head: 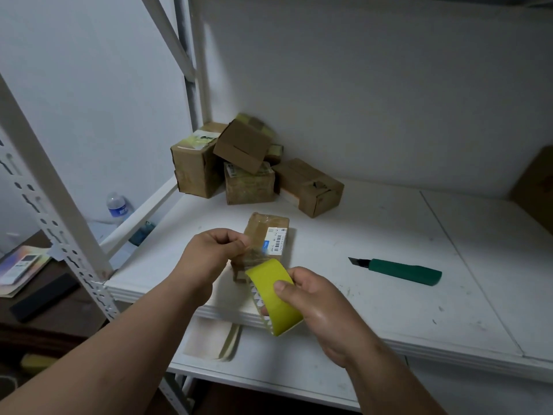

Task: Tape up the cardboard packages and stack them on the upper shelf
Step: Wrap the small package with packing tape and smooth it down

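A small cardboard package (267, 232) with a white barcode label lies on the white shelf (389, 265) near its front edge. My right hand (311, 298) grips a yellow roll of tape (275, 295) just in front of the package. My left hand (212, 253) pinches the loose clear end of the tape, stretched from the roll over the package's near end. Several more cardboard packages (248, 163) are piled in the shelf's back left corner.
A green utility knife (401, 271) with its blade out lies on the shelf to the right. A large cardboard piece (535, 187) leans at the far right. White perforated uprights (54, 205) frame the left. Below left are a water bottle (117, 205) and a dark table.
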### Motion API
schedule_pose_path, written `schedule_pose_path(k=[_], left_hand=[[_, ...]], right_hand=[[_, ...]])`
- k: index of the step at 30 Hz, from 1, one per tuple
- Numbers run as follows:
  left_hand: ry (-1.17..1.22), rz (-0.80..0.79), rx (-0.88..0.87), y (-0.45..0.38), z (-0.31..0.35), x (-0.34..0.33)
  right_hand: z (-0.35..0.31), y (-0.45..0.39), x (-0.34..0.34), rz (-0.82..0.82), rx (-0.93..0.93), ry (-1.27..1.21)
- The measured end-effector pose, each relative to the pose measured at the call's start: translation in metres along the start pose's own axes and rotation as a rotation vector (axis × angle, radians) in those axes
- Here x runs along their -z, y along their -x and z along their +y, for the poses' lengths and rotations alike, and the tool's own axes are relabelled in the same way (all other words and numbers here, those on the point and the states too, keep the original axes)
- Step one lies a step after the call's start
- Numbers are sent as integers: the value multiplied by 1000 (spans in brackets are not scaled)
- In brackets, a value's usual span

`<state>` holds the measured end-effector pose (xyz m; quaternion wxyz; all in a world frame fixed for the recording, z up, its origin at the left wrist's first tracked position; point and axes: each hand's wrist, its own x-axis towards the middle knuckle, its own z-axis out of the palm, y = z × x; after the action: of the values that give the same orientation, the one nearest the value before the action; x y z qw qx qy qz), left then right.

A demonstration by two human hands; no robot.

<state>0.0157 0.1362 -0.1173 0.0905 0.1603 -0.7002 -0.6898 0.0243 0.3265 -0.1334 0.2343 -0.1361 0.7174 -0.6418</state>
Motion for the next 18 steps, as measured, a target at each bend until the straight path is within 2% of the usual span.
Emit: schedule_pose_path(k=[3, 7, 14, 18], left_hand=[[4, -66, -8, -1, 7, -3], [39, -104, 2, -11, 15, -12], [162, -131, 72, -34, 21, -20], [135, -224, 218, -43, 25, -13]], right_hand=[[-15, 2, 17, -2, 35, -2], [-36, -7, 33, 93, 99, 1], [-50, -25, 41, 201, 89, 252], [-53, -30, 45, 232, 92, 308]])
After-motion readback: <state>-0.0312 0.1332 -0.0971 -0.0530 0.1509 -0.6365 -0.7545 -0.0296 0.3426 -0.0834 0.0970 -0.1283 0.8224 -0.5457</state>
